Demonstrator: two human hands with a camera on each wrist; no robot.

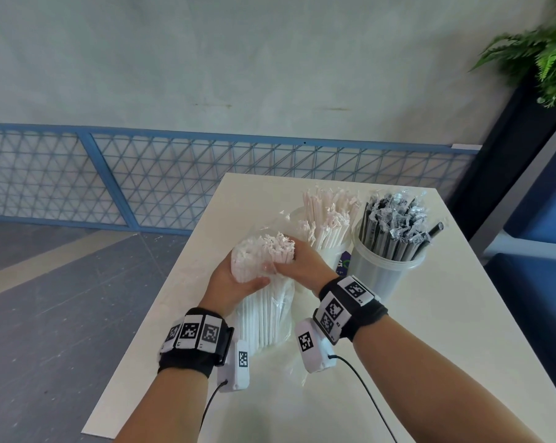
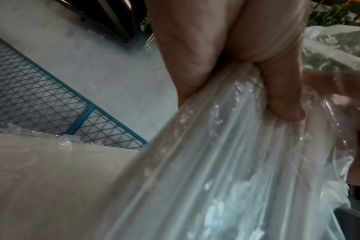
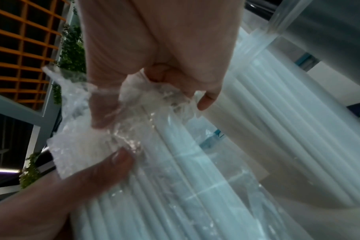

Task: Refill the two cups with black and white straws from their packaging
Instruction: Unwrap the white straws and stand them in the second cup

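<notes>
A clear plastic bag of wrapped white straws (image 1: 265, 311) stands tilted on the white table (image 1: 430, 362), between both hands. My left hand (image 1: 235, 282) grips the bundle near its top, thumb across the front. My right hand (image 1: 297, 260) pinches the bag's plastic and the straw tops beside it. The wrist views show the same bag (image 2: 226, 162) (image 3: 175, 186), with my left hand (image 2: 247, 91) curled round it and my right hand (image 3: 160, 87) clutching crumpled film. Behind stand a cup of white straws (image 1: 329, 228) and a clear cup of black straws (image 1: 388, 254).
The table's left edge (image 1: 161, 289) drops to a grey floor. A blue mesh fence (image 1: 174, 177) runs behind. A dark planter with a fern (image 1: 545, 52) stands at the far right, and a blue seat (image 1: 539, 282) lies beside the table.
</notes>
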